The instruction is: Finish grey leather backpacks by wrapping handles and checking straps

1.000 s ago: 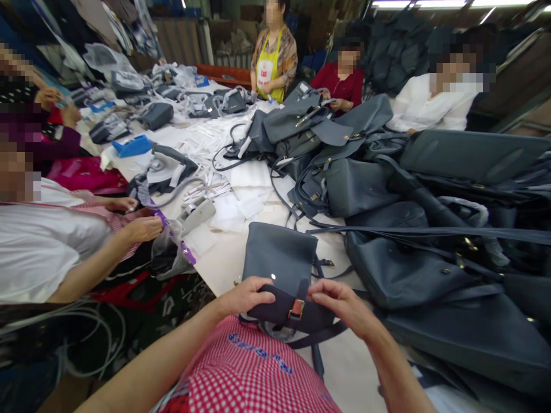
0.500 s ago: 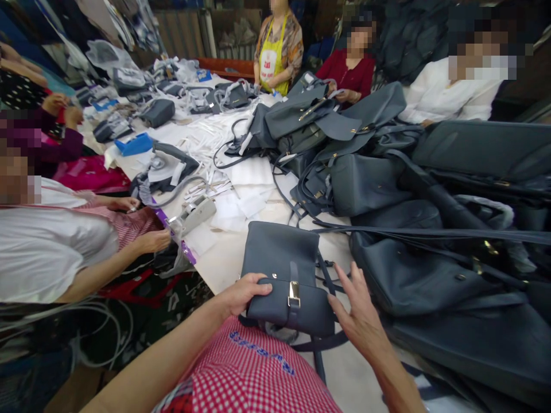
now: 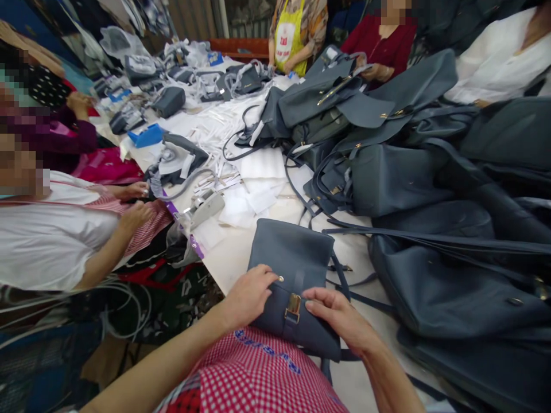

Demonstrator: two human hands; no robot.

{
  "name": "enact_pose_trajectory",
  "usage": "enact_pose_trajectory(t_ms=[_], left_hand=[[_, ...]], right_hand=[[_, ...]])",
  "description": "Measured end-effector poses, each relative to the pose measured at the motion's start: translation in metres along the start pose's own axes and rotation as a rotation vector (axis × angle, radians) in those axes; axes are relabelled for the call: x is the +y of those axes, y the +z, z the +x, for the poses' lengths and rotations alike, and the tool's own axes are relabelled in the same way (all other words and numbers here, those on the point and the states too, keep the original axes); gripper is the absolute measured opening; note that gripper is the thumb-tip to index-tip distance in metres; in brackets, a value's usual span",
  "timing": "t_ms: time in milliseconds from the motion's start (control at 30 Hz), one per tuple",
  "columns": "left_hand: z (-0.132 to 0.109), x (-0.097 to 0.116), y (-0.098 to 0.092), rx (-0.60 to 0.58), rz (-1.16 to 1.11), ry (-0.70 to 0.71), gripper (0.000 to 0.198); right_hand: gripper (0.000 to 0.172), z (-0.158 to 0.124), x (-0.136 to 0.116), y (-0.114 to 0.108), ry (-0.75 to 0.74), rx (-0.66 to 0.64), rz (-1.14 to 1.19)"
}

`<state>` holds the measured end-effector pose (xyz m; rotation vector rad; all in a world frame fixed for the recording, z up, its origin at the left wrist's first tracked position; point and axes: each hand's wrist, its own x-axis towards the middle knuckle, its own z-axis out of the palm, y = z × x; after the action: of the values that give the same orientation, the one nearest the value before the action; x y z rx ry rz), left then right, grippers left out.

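Observation:
A dark blue-grey handbag (image 3: 297,246) lies in front of me at the table's near edge, against my apron. Its front carries a gold buckle (image 3: 293,308) on a short strap and a small gold stud (image 3: 280,279). My left hand (image 3: 249,295) is closed on the bag's left side, fingertips at the stud. From the right, my right hand (image 3: 340,315) holds the bag's front, thumb and forefinger close together just beside the buckle. The undersides of both hands are hidden. Thin dark straps (image 3: 342,275) trail from the bag's right side.
Large dark bags (image 3: 430,275) are heaped along the right. A tape dispenser (image 3: 204,209) and white paper sheets (image 3: 260,172) lie ahead. Wrapped bags (image 3: 170,102) cover the far left. A person in white (image 3: 55,229) sits at left; other people stand across the table (image 3: 228,223).
My right hand has come in from beside the bag onto its front near the buckle. My left hand has shifted up to the stud. The view has turned slightly.

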<state>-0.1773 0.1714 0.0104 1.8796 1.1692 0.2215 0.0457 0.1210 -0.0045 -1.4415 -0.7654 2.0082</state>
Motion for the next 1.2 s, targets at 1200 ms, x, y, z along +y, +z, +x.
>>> enact_pose_trajectory(t_ms=[1200], left_hand=[[0.038, 0.006, 0.022, -0.421, -0.29, -0.279, 0.057]], right_hand=[[0.032, -0.003, 0.018, 0.016, -0.001, 0.01, 0.194]])
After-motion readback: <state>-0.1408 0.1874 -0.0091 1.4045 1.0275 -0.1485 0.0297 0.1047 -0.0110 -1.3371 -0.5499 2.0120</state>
